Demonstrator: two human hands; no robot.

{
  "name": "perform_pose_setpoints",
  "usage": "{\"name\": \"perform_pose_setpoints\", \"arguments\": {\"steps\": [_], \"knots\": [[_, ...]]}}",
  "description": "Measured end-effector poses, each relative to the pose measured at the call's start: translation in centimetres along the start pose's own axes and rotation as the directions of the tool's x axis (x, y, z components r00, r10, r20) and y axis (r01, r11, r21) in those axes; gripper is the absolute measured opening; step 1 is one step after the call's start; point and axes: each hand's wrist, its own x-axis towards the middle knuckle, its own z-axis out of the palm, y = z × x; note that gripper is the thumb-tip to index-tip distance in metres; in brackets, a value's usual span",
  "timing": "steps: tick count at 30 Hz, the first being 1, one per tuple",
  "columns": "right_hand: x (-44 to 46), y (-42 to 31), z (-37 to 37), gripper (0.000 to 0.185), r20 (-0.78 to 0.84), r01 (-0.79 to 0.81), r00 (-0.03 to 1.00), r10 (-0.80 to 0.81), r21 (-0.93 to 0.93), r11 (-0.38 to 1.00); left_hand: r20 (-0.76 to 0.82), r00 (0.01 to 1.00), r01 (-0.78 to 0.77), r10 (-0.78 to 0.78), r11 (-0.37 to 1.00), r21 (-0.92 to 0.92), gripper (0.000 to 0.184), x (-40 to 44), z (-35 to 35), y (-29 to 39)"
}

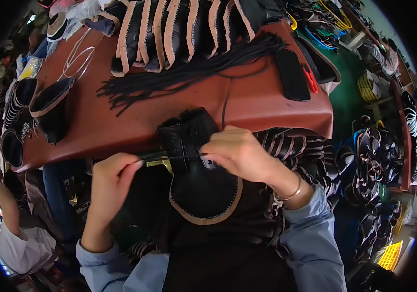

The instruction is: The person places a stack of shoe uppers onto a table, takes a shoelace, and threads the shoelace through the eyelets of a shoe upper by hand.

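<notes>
A black shoe upper point(203, 192) with a tan stitched edge lies against the table's front edge, its rounded end toward me. Across its eyelet flaps runs a thin black lace point(177, 156), pulled nearly straight between my hands. My left hand point(113, 177), left of the upper, pinches one end of it between thumb and fingers. Over the right flap, my right hand point(237, 151) is closed on the lace's other side and hides part of the upper. A yellow brass-like piece point(160, 163) sits at the upper's left side; its kind is unclear.
A bundle of black laces point(194, 73) lies across the brown-covered table point(116, 117). Behind it stands a row of tan-edged uppers point(174, 34). At right are a black pad point(291, 75) and a red-handled tool point(310, 79). A co-worker's arm point(9, 209) shows at left.
</notes>
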Motion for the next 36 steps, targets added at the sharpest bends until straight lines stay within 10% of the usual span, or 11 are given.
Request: {"name": "perform_pose_setpoints", "arguments": {"steps": [3,14,16,20,23,24,25,36], "knots": [[-3.8,0.4,-3.3,0.008,-0.120,-0.129,0.985,0.127,-0.004,0.992,-0.041,0.958,0.286,-0.285,0.958,0.035,0.005,-4.9,-2.1,-4.5],[-9.8,1.8,-7.9,0.011,-0.296,-0.634,0.684,0.667,0.211,0.744,0.126,0.892,0.436,-0.435,0.900,0.020,0.006,-8.5,2.2,-6.4],[-9.6,2.6,-7.3,0.012,-0.259,-0.552,0.713,0.652,0.367,0.749,0.163,0.865,0.475,-0.475,0.879,0.043,0.007,-8.6,3.0,-6.2],[-8.5,2.5,-4.2,0.009,-0.451,0.224,0.539,0.712,0.891,0.395,0.366,0.826,0.451,-0.429,0.892,0.029,0.005,-8.2,5.5,-4.3],[-9.4,2.9,-3.0,0.006,-0.139,0.062,0.793,0.593,0.987,0.149,0.139,0.990,-0.022,0.007,0.994,0.106,0.011,-6.7,7.2,-3.3],[-7.9,0.6,-0.9,0.009,-0.193,-0.326,0.623,0.758,0.817,0.476,-0.035,0.995,-0.087,0.092,0.988,0.131,0.014,-5.0,8.0,-1.9],[-6.8,0.3,0.6,0.009,-0.171,-0.416,0.782,0.599,0.572,0.707,-0.175,0.971,-0.134,0.162,0.978,0.159,0.015,-3.6,9.5,-1.3],[-5.9,0.6,4.1,0.014,-0.138,-0.528,0.782,0.608,0.370,0.764,-0.262,0.952,-0.141,0.157,0.987,0.076,0.011,0.2,16.1,0.9]]}}
